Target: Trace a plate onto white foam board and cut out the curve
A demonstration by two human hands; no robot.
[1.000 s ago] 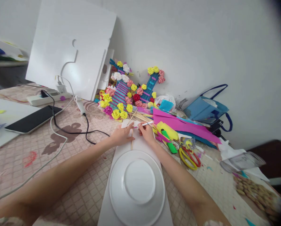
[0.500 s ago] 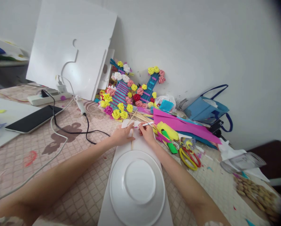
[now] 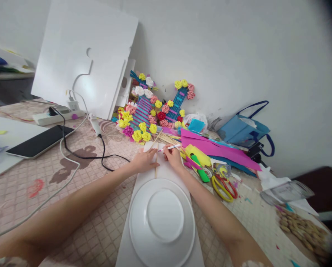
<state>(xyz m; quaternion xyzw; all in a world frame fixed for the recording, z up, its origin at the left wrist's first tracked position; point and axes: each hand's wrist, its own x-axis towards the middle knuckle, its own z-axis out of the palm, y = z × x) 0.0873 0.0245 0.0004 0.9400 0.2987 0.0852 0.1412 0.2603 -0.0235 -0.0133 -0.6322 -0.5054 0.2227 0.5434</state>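
Near the far end of a long white board point(image 3: 162, 171), my left hand point(image 3: 144, 161) lies flat, thumb and forefinger spread along a thin wooden stick point(image 3: 156, 171) and pressing it to the board. My right hand point(image 3: 173, 157) pinches a slim white pen point(image 3: 173, 147), its pinkish tip pointing left close to the stick. An upturned white plate point(image 3: 166, 215) covers the near part of the board. Beyond both hands lies a bundle of wooden sticks point(image 3: 168, 138); one more stick slants by my left fingertips.
Paper-flower decorations point(image 3: 143, 111) lean on the wall. To the right lie coloured papers point(image 3: 216, 146), a green cutter point(image 3: 201, 168), scissors point(image 3: 222, 188), a glass point(image 3: 288, 192) and a blue bag point(image 3: 241, 129). Leftward are a glue gun point(image 3: 94, 125), its cable, and a tablet point(image 3: 40, 141).
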